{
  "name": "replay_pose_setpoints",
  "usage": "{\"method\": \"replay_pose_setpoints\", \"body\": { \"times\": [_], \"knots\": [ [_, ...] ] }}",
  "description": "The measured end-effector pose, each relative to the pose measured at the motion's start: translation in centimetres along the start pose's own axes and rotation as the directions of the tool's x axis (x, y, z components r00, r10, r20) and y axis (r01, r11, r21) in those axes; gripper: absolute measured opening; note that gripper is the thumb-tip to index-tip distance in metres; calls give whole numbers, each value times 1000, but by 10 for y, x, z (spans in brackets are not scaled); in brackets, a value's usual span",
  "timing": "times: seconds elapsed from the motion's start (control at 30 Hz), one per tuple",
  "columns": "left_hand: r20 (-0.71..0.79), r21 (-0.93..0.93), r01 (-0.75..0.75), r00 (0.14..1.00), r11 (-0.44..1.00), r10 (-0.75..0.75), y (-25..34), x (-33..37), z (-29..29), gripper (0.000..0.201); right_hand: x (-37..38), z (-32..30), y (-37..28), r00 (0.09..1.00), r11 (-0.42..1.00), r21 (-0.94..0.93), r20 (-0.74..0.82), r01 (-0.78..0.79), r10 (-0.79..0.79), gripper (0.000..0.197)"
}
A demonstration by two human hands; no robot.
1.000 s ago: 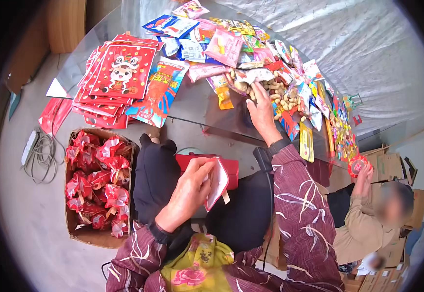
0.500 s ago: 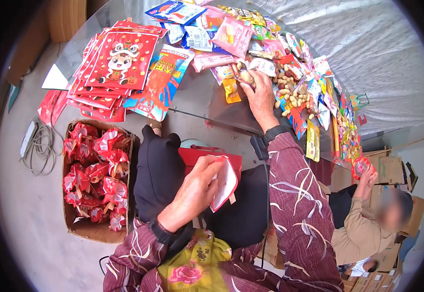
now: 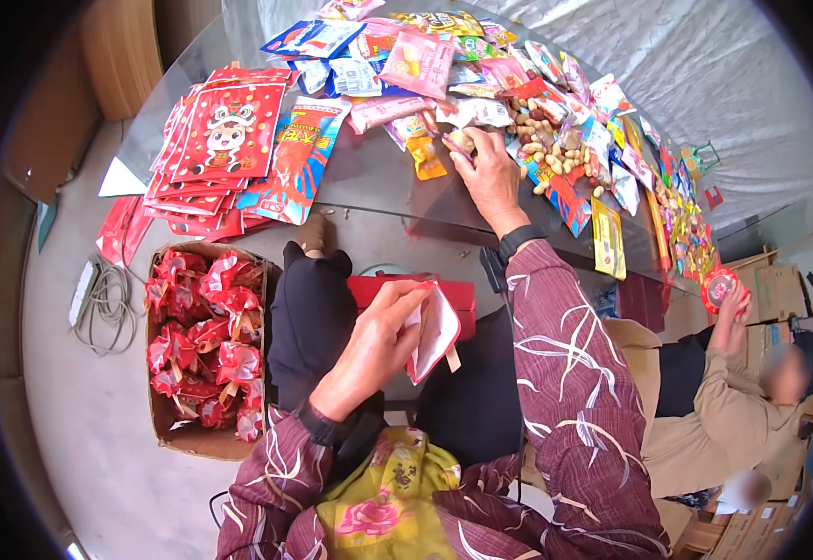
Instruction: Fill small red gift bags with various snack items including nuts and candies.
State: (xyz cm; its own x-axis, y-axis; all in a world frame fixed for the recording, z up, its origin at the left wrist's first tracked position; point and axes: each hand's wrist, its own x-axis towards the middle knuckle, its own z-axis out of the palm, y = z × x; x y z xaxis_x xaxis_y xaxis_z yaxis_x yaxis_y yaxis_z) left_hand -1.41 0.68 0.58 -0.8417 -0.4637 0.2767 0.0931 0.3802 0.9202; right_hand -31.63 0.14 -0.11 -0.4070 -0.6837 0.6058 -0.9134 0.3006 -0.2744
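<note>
My left hand (image 3: pixel 376 345) grips a red paper bag (image 3: pixel 437 327) over my lap, its mouth spread and its white inside showing. A wooden stick or clip juts from the bag's lower edge. At the near edge of the glass table, my right hand (image 3: pixel 489 177) has its thumb and fingers closed on tan peanuts (image 3: pixel 461 142), partly covered by the fingers. Right of that hand lies a heap of peanuts (image 3: pixel 556 159) among wrapped snacks. A small orange packet (image 3: pixel 424 159) sits just left of the fingertips, and a pink snack packet (image 3: pixel 418 65) lies farther back.
A stack of flat red bags (image 3: pixel 229 131) and a blue-red packet (image 3: pixel 299 154) occupy the table's left. Below stands a cardboard box (image 3: pixel 203 445) of filled, gathered red bags (image 3: pixel 178 280). A coiled cable (image 3: pixel 108 322) lies on the floor. At right, another person (image 3: pixel 733 411) holds a round red item (image 3: pixel 719 289).
My right hand has shifted slightly left, still with the peanuts in its fingers. My left hand keeps hold of the red bag. The view has swung a little, and the other person's hands are slightly lower.
</note>
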Motion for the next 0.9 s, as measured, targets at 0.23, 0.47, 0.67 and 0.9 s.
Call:
{"method": "replay_pose_setpoints", "body": {
  "times": [0.23,0.47,0.67,0.9],
  "knots": [
    [51,32,-14,999,999,12,-1,-1,6,43,-7,1,5,999,1000,-5,-25,-24,24,34],
    [61,19,-7,998,1000,6,-4,0,10,50,-6,0,19,997,987,156,-52,-47,56,32],
    [61,50,-27,998,998,24,-4,3,14,48,3,1,48,945,818,491,35,-299,325,29],
    [77,82,-15,997,997,8,-3,3,16,48,-18,-28,57,763,-726,624,609,-290,218,18]
  ]
}}
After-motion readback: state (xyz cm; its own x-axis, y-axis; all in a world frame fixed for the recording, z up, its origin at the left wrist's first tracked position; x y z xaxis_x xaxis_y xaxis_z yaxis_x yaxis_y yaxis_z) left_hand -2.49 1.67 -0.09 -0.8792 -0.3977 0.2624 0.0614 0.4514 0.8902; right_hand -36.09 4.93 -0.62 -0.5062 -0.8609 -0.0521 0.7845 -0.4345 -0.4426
